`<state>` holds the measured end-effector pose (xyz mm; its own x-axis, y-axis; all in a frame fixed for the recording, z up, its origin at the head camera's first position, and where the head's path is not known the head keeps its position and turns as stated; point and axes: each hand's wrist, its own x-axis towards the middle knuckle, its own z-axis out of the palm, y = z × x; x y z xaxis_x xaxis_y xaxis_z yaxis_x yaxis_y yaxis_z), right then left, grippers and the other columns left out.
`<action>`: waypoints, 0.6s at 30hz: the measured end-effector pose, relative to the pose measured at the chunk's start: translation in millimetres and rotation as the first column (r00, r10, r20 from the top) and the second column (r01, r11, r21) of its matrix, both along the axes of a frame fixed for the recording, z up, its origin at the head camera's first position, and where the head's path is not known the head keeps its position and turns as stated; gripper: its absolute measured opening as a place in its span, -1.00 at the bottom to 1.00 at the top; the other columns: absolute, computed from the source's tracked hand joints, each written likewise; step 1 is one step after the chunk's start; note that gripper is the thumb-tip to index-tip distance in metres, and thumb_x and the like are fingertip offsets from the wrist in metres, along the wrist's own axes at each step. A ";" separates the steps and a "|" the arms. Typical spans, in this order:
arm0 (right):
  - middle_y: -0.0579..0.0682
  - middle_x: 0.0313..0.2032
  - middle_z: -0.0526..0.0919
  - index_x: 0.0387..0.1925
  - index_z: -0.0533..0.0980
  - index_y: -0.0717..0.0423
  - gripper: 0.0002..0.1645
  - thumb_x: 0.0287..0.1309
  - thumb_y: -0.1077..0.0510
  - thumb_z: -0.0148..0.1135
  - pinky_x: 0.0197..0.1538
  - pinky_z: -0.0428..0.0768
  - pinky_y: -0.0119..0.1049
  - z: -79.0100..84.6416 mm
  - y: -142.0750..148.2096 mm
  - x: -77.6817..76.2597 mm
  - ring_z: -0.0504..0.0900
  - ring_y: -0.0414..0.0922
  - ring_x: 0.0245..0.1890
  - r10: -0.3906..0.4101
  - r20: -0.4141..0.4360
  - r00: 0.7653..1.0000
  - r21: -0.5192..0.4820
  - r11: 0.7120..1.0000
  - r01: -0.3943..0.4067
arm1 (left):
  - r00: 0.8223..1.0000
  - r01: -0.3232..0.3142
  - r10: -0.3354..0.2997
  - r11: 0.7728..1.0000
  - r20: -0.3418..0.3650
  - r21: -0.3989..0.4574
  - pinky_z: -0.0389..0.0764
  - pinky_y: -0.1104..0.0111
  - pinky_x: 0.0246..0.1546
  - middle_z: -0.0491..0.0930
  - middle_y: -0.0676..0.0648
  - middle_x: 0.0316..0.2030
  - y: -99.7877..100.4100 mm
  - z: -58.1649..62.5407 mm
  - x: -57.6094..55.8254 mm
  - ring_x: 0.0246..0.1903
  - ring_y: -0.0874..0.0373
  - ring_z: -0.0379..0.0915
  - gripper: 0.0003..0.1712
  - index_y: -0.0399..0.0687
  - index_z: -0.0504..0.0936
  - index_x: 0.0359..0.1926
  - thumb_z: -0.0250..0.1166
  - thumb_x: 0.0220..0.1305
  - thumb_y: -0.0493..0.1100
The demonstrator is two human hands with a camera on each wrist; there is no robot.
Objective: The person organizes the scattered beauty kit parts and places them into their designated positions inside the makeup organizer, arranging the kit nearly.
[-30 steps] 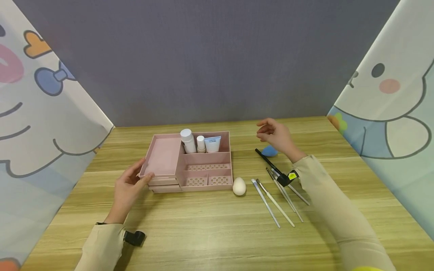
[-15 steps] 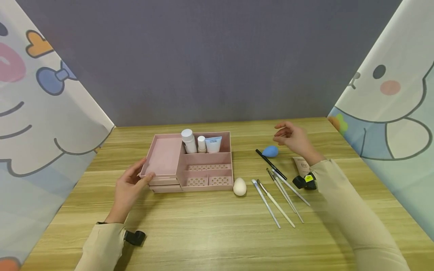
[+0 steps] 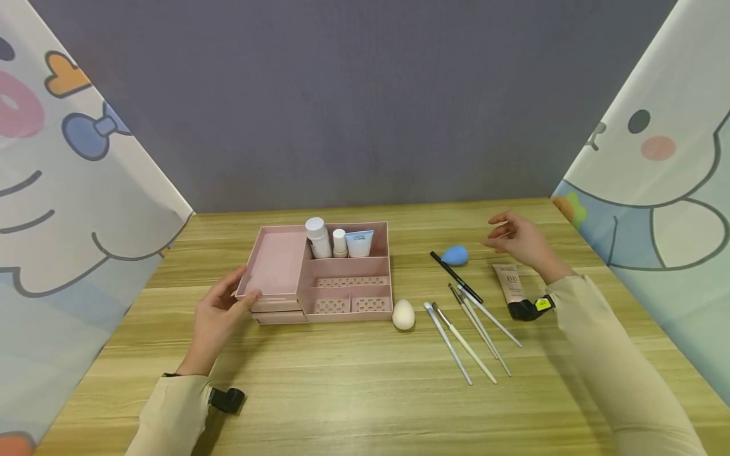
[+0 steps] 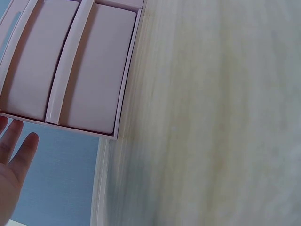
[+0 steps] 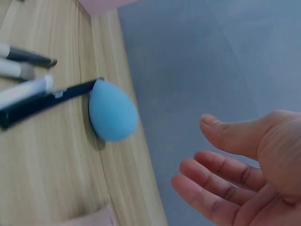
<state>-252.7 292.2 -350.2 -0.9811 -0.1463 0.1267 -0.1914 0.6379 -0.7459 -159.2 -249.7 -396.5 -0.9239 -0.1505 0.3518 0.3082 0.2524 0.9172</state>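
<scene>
My left hand (image 3: 213, 313) holds the front left corner of a pink makeup organizer (image 3: 277, 259), thumb at the front edge and fingers along the left side. Its drawer fronts fill the upper left of the left wrist view. A white bottle (image 3: 318, 239), a smaller white-capped bottle (image 3: 339, 244) and a light blue tube (image 3: 359, 244) stand in its back compartment. My right hand (image 3: 521, 240) hovers with loosely bent fingers, holding nothing. Nearest to it are a beige BB cream tube (image 3: 509, 282) lying flat and a blue makeup sponge (image 5: 113, 112).
Several makeup brushes (image 3: 464, 342) lie spread on the wooden table (image 3: 342, 392), right of the organizer. A black pencil-like stick (image 3: 456, 277) lies beside the blue sponge. A cream egg-shaped sponge (image 3: 403, 315) sits by the organizer's front right corner. A grey wall (image 3: 365, 107) rises behind.
My right hand has moved rightward from above the blue sponge to above the BB cream tube, which has come into sight. My left hand stays on the organizer.
</scene>
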 end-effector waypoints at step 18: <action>0.32 -0.18 0.56 0.19 0.27 0.55 -0.34 0.20 0.28 0.35 -0.38 0.67 -0.32 -18.7 40.5 10.3 0.58 -0.18 -0.43 -0.017 0.141 0.990 0.062 0.998 0.008 | 1.000 -0.004 0.004 1.000 -0.010 -0.003 0.54 0.64 -0.05 0.54 -0.01 0.18 0.2 -0.5 -0.1 0.04 0.44 0.49 -0.41 -0.39 0.51 0.25 0.36 0.17 -0.53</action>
